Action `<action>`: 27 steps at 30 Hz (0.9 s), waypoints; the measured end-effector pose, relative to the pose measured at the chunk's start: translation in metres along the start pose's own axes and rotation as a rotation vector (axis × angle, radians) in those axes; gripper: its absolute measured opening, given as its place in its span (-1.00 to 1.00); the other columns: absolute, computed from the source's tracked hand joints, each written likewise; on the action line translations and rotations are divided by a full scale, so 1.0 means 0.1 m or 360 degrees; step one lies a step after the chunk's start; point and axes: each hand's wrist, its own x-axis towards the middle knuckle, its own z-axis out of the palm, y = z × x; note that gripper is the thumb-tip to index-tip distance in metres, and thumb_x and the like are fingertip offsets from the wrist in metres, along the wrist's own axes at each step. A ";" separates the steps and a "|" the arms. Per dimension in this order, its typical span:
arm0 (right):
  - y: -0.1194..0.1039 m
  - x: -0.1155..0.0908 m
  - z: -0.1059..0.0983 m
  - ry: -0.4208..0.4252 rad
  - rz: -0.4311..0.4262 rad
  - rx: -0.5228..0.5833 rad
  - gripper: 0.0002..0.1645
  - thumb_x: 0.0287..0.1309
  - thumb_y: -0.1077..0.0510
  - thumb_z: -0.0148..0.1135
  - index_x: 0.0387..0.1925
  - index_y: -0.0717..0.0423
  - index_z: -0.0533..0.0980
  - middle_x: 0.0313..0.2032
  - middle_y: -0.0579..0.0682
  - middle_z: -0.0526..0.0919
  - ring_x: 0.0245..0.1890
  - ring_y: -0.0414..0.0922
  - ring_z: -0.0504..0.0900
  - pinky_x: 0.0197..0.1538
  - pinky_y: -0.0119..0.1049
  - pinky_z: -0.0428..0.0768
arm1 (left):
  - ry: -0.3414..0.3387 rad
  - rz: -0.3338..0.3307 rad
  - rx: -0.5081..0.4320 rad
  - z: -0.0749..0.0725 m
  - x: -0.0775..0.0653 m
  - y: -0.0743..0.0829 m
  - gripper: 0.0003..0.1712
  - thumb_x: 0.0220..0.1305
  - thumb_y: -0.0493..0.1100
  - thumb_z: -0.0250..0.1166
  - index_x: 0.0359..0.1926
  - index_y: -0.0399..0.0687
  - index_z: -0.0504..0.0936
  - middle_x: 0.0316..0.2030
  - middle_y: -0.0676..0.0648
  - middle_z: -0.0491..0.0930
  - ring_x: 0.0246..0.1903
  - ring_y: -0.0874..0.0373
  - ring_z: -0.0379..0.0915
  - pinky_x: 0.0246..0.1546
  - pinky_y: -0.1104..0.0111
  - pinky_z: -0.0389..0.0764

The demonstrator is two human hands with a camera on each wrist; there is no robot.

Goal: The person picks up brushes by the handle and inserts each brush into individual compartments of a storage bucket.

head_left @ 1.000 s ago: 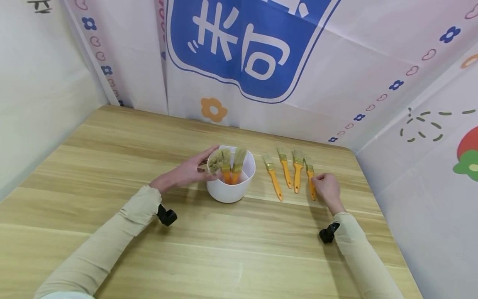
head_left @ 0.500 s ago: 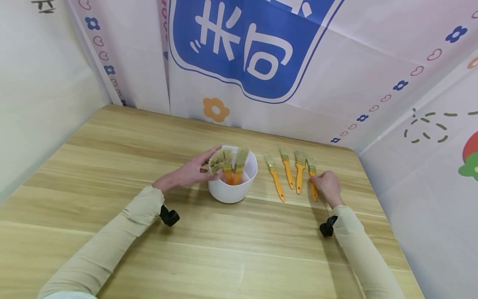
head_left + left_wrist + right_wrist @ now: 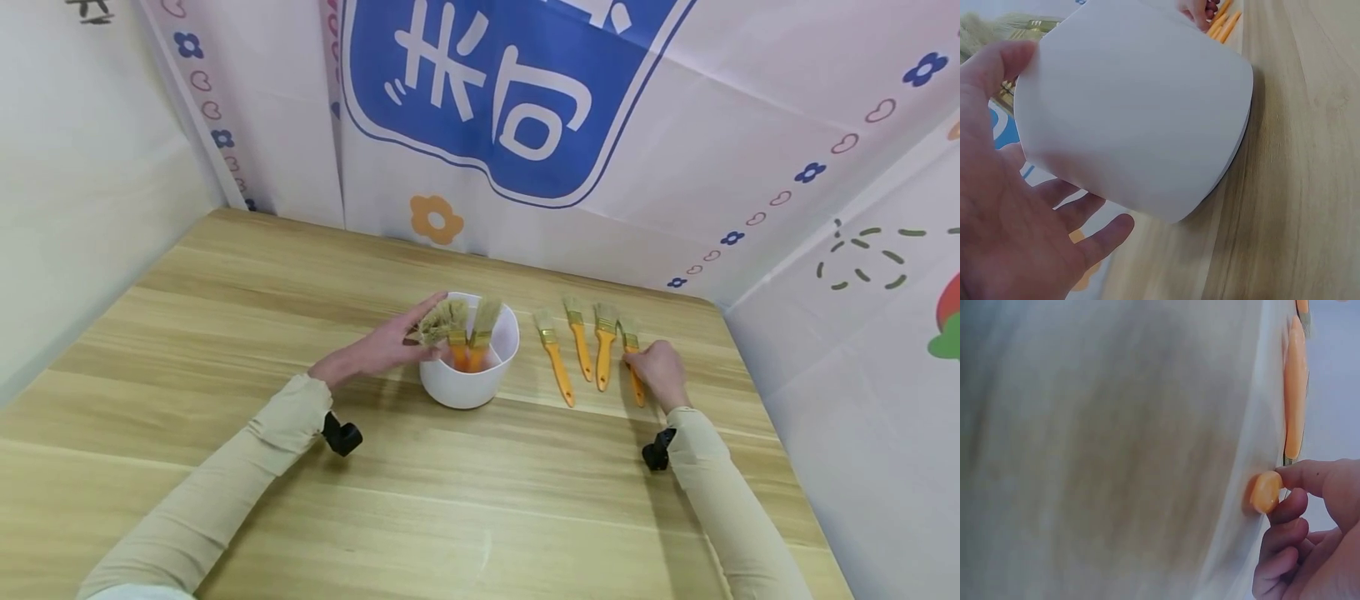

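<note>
A white round pot [image 3: 467,388] with an inner divider stands on the table. Several paintbrushes [image 3: 484,323] with orange handles lean in it, bristles up. My left hand [image 3: 384,343] holds the pot's left side; in the left wrist view its thumb [image 3: 1017,57] lies at the rim and the fingers spread along the wall. To the right, my right hand [image 3: 661,372] pinches the orange handle of the rightmost flat paintbrush [image 3: 637,388], which lies on the table. The right wrist view shows that handle's end [image 3: 1265,493] between thumb and fingers.
Three more paintbrushes lie between pot and right hand: a left one [image 3: 556,358], a middle one [image 3: 579,342] and a wider one [image 3: 603,354]. Printed white sheets [image 3: 277,158] wall the wooden table [image 3: 420,517] at the back and sides.
The right hand and the brush it pinches have shifted slightly, the handle's end moving a little right, away from the neighbouring brush. The left hand keeps its hold on the pot.
</note>
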 end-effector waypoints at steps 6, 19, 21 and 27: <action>-0.01 0.00 0.00 -0.0022 -0.0011 0.0017 -0.48 0.11 -0.04 0.13 -0.85 0.00 0.23 -0.88 -0.18 0.20 -0.83 -0.22 0.23 -0.71 -0.41 0.20 | 0.0039 0.0099 -0.0021 0.00 -0.03 0.00 -0.14 0.32 0.15 0.09 0.48 0.24 -0.18 0.46 -0.19 -0.05 0.37 -0.23 0.05 0.30 -0.14 0.19; -0.04 0.00 0.02 0.0005 0.0030 -0.0017 -0.55 0.13 -0.02 0.12 -0.78 0.02 0.28 -0.83 -0.16 0.25 -0.78 -0.20 0.29 -0.70 -0.41 0.25 | 0.0277 0.0085 -0.0133 0.00 -0.02 -0.04 -0.55 0.41 -0.25 -0.03 0.25 -0.39 0.31 0.21 -0.37 0.37 0.22 -0.21 0.31 0.22 -0.01 0.38; -0.04 0.00 0.02 -0.0004 0.0033 -0.0031 -0.56 0.14 -0.02 0.11 -0.76 0.04 0.31 -0.82 -0.15 0.27 -0.78 -0.20 0.30 -0.70 -0.41 0.25 | 0.0303 0.0074 -0.0110 0.00 -0.02 -0.04 -0.56 0.40 -0.26 -0.02 0.22 -0.40 0.34 0.17 -0.38 0.41 0.18 -0.20 0.35 0.20 0.00 0.41; -0.02 0.00 0.00 -0.0054 0.0027 -0.0035 -0.53 0.16 -0.04 0.08 -0.78 0.03 0.27 -0.84 -0.17 0.22 -0.79 -0.22 0.27 -0.69 -0.42 0.24 | 0.0348 0.0059 -0.0097 0.02 -0.03 -0.02 -0.57 0.40 -0.25 -0.01 0.20 -0.39 0.37 0.16 -0.37 0.43 0.19 -0.19 0.36 0.20 -0.01 0.41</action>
